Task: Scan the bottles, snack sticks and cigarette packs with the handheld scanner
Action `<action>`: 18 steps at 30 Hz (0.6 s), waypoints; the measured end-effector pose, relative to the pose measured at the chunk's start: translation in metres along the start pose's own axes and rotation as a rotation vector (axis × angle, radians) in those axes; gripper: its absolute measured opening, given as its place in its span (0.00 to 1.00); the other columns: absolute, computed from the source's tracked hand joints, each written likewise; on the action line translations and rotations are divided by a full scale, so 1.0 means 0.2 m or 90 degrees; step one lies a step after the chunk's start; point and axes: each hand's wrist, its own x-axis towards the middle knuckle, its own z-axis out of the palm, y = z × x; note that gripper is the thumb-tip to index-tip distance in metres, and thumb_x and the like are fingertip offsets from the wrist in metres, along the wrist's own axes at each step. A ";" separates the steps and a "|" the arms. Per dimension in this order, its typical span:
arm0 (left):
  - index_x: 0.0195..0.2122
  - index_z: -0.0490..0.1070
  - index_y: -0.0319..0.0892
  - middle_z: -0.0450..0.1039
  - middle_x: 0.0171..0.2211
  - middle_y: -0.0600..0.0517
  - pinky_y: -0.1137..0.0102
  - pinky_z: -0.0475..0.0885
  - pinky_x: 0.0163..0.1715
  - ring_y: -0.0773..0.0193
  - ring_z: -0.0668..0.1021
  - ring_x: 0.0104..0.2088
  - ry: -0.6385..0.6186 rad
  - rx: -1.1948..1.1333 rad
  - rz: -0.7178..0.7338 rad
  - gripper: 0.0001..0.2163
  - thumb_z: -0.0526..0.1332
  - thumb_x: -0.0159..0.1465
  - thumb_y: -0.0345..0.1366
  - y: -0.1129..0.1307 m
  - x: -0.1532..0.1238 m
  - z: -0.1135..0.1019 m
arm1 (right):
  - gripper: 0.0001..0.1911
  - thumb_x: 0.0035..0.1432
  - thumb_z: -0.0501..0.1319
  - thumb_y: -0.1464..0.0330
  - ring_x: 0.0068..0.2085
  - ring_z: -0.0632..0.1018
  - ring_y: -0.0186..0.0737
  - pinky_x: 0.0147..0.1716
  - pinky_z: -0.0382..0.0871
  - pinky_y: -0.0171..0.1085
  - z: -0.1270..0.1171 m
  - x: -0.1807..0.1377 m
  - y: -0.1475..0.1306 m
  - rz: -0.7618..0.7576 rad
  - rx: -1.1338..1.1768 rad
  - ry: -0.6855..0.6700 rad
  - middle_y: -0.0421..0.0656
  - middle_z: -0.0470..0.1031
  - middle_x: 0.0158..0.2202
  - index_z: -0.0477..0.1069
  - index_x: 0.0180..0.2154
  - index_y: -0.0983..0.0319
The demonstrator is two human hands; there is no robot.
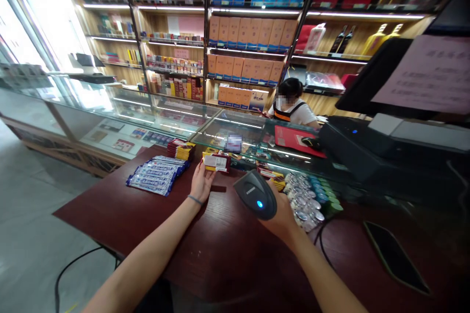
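My left hand (203, 182) is closed on a small yellow and dark red packet (216, 162), its white barcode label turned toward me. Gripped in my right hand (281, 210) is a black barcode scanner (256, 195) with a blue light on top; its head points toward the packet, a short gap apart. Left of the packet lie a stack of similar red and yellow packets (181, 149) and a spread of blue and silver wrapped packs (156, 174). Several small silver-lidded containers (301, 200) stand in rows by my right hand, beside green-lidded ones (328, 195).
A dark red-brown wooden table (220, 239) lies under my arms, with a phone (396, 257) at right. Behind it runs a glass display counter (165, 117), bearing a red mat (293, 141). Over the right side hangs a monitor (378, 76). A person (293, 107) sits behind the counter.
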 end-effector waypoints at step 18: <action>0.48 0.68 0.48 0.80 0.44 0.51 0.59 0.75 0.57 0.64 0.82 0.45 0.053 -0.047 -0.027 0.07 0.61 0.70 0.35 0.00 0.03 -0.07 | 0.22 0.53 0.66 0.66 0.41 0.83 0.47 0.40 0.73 0.39 0.25 -0.02 0.11 0.287 0.165 -0.121 0.39 0.83 0.38 0.68 0.51 0.54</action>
